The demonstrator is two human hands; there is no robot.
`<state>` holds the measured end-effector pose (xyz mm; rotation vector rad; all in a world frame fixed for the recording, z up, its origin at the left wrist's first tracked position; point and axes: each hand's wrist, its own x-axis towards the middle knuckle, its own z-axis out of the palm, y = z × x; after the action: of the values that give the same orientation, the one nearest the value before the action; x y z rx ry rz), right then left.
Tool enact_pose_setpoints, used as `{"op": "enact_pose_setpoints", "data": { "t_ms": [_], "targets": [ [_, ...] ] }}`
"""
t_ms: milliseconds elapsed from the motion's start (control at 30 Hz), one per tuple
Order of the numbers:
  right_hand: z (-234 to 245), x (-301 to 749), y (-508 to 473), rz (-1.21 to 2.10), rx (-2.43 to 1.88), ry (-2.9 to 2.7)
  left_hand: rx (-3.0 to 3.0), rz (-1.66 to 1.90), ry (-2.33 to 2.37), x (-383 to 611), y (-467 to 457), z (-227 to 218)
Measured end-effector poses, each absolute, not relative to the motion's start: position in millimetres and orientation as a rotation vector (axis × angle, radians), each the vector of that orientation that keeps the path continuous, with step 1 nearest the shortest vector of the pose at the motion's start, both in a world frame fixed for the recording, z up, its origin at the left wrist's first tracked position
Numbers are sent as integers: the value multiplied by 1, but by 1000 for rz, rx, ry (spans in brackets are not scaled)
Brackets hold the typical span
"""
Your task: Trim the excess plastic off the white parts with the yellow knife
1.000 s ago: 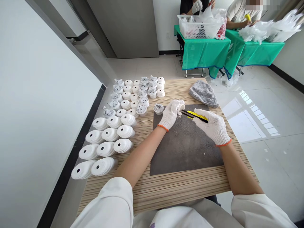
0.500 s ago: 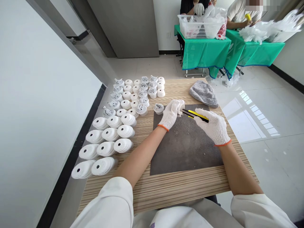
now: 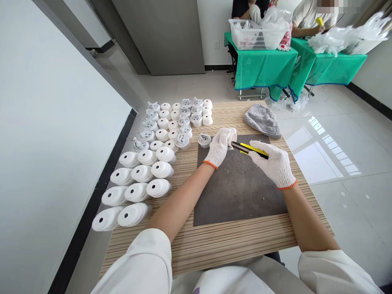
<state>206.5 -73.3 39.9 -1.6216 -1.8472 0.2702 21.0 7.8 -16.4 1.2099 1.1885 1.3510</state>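
My left hand (image 3: 219, 145), in a white knit glove with an orange cuff, is closed around a small round white part (image 3: 233, 139), its open end turned right. In my gloved right hand (image 3: 273, 162) is a slim black-and-yellow tool (image 3: 253, 150) that looks like a utility knife. Its dark tip meets the open end of the part; how far it reaches in is hidden. Both hands are over a dark grey mat (image 3: 232, 196) strewn with fine crumbs. Just left of my left hand stands a white cup-shaped piece (image 3: 204, 140) with loose bits on top.
Rows of white ridged round pieces (image 3: 142, 171) fill the left of the wood-grain table (image 3: 232, 243). A grey cloth (image 3: 262, 120) lies at the back right. Beyond, two people sit at green-covered tables (image 3: 263, 67) with a white basket (image 3: 257, 37) and plastic bags (image 3: 332, 41).
My right hand and the tool have shifted slightly left, towards the part. My left hand, still holding the white part, has barely moved.
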Motion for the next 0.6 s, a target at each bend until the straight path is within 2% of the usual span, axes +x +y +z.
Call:
{"op": "enact_pose_setpoints", "data": {
  "t_ms": [100, 267, 467, 600],
  "targets": [
    [41, 206, -74, 312, -1595, -1794, 1202, 1347, 1186, 22, 7, -15],
    [40, 209, -71, 160, -1752, -1833, 1194, 1312, 1208, 21, 3, -8],
    [37, 209, -71, 485, -1589, -1748, 1201, 1352, 1165, 21, 7, -16],
    [35, 209, -69, 396, -1656, -1788, 1231, 1323, 1200, 21, 6, -12]
  ]
}}
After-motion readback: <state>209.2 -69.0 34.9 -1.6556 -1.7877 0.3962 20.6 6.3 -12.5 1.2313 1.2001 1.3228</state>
